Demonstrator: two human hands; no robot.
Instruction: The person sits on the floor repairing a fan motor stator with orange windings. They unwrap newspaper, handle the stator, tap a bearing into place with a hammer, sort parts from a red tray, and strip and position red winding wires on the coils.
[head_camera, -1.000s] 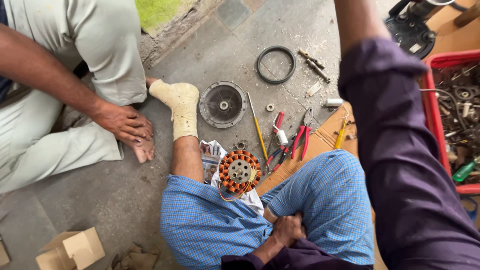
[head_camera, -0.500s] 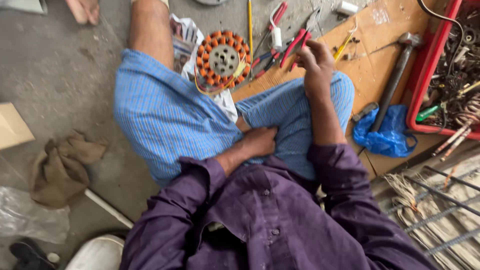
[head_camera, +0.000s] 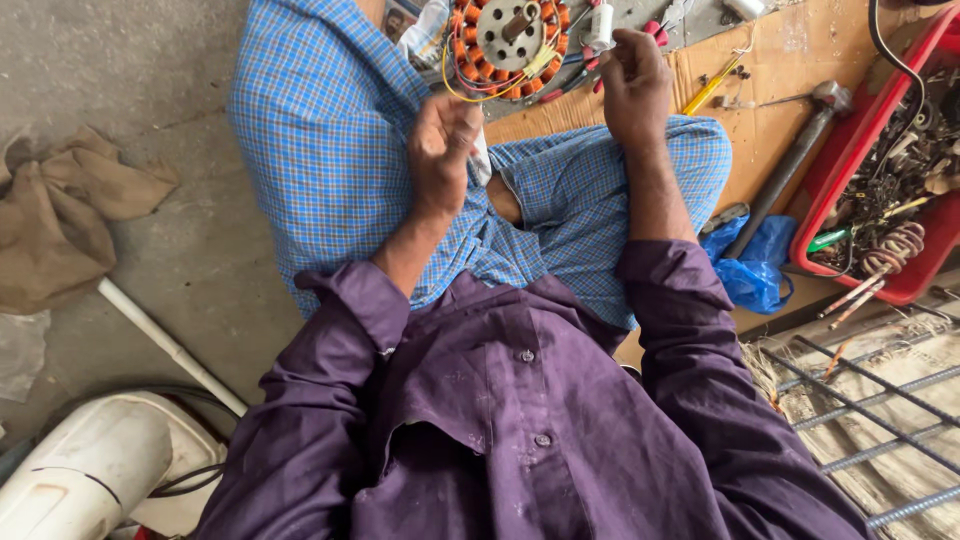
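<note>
Copper-wound stator (head_camera: 503, 45) sits at twelve o'clock; left hand (head_camera: 443, 140) pinches its yellow wire (head_camera: 452, 88), right hand (head_camera: 632, 80) grasps a white spool (head_camera: 600, 24).

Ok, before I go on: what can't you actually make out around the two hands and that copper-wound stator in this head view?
- Stator: its top is cut off by the picture's upper edge.
- Left hand: seen from behind; its own fingers hide how it grips the yellow wire.
- Right hand: its fingers hide its hold on the small white cylinder.
- Red crate: cut off at the right edge, contents too tangled to tell apart.
</note>
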